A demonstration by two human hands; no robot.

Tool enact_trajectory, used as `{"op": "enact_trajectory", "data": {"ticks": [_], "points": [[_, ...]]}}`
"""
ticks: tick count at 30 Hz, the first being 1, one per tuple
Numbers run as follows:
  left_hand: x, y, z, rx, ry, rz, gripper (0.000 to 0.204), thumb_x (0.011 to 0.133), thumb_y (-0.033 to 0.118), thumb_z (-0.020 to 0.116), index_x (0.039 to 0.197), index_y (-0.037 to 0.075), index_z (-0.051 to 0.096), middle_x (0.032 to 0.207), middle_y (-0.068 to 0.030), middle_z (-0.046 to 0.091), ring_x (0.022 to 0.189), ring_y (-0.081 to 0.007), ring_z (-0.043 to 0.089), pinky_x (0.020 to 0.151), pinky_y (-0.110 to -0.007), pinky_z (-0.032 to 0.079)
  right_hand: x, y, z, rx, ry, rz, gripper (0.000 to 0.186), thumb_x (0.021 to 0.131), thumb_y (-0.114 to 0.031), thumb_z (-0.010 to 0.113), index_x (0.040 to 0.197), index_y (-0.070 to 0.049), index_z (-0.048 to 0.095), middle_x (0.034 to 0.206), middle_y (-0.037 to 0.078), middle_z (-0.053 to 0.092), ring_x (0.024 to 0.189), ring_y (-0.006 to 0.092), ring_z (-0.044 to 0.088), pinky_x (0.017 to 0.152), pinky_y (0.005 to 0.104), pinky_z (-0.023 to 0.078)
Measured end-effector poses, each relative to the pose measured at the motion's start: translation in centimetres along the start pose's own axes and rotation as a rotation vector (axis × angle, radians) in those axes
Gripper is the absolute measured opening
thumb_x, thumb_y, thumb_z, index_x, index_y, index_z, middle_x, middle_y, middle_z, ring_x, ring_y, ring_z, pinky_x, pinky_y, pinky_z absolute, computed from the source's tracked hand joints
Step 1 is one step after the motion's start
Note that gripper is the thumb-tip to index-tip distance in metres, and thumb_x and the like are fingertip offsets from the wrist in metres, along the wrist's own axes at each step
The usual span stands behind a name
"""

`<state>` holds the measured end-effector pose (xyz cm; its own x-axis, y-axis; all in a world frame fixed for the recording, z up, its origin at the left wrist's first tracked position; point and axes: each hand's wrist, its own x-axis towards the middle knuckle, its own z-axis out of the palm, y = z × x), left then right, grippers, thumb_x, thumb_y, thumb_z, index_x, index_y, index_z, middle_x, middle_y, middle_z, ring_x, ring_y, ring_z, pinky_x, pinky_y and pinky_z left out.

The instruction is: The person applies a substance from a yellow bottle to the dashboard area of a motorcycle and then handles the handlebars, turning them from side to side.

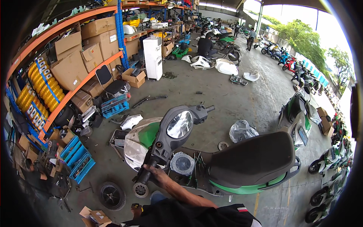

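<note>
head | right hand (154,171) wrapped around near handlebar grip (143,177) | scooter (245,160) directly ahead, seat toward right | left hand (136,212) low, poorly seen, grip can't be told | loose wheel (112,195) lying left

Centre stage, the scooter (227,164): handlebar (143,175) to the left, seat (257,159) to the right, a disc (182,164) and tools (197,170) between them! Plastic bag (242,131) on the floor (181,90) just beyond the seat, loose wheel (112,195) near left, parts bins (87,172) farther left, cartons (70,72) on the rack (120,32) behind; parked scooters (332,159) right.
</note>
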<state>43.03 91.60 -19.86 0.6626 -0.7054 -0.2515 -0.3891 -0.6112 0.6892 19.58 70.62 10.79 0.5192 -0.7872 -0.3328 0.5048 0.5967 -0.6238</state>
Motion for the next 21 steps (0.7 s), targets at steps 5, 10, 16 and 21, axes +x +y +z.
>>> {"op": "enact_trajectory", "data": {"ticks": [5,10,16,21], "points": [[0.0,0.3,-0.5,-0.036,-0.054,-0.023,0.026,0.064,0.006,0.073,0.089,0.003,0.065,0.082,-0.0126,0.067,0.074,-0.0256,0.065,0.070,-0.038,0.053,-1.6,-1.3,1.5,-0.062,0.092,-0.005,0.050,0.081,-0.033,0.073,0.113,-0.002,0.051,0.102,0.006,0.060,0.092,0.0195,0.058,0.089,0.0355,0.045],[-0.4,1.1,-0.2,-0.004,0.066,-0.029,0.026,0.065,0.006,0.072,0.089,0.003,0.065,0.082,-0.0136,0.067,0.074,-0.0261,0.066,0.070,-0.037,0.053,0.2,0.5,0.4,0.231,-0.043,0.098,0.047,0.082,-0.029,0.072,0.113,0.000,0.051,0.100,0.008,0.060,0.091,0.0204,0.059,0.088,0.0339,0.046],[-0.4,-0.4,0.2,0.028,0.123,0.014,0.027,0.063,0.008,0.072,0.088,0.003,0.064,0.079,-0.0140,0.067,0.071,-0.0277,0.066,0.067,-0.038,0.053,-2.0,-1.7,2.2,-0.040,0.113,-0.006,0.053,0.080,-0.033,0.074,0.114,0.000,0.051,0.098,0.008,0.060,0.090,0.0191,0.059,0.083,0.0328,0.048],[0.2,-2.5,0.3,-0.043,0.059,0.173,0.027,0.062,0.007,0.072,0.087,0.003,0.064,0.078,-0.0139,0.067,0.067,-0.0289,0.065,0.065,-0.038,0.053,-2.2,-1.7,2.4,-0.029,0.087,0.090,0.050,0.081,-0.034,0.072,0.113,-0.001,0.051,0.101,0.008,0.060,0.092,0.0192,0.059,0.081,0.0325,0.049]]}}
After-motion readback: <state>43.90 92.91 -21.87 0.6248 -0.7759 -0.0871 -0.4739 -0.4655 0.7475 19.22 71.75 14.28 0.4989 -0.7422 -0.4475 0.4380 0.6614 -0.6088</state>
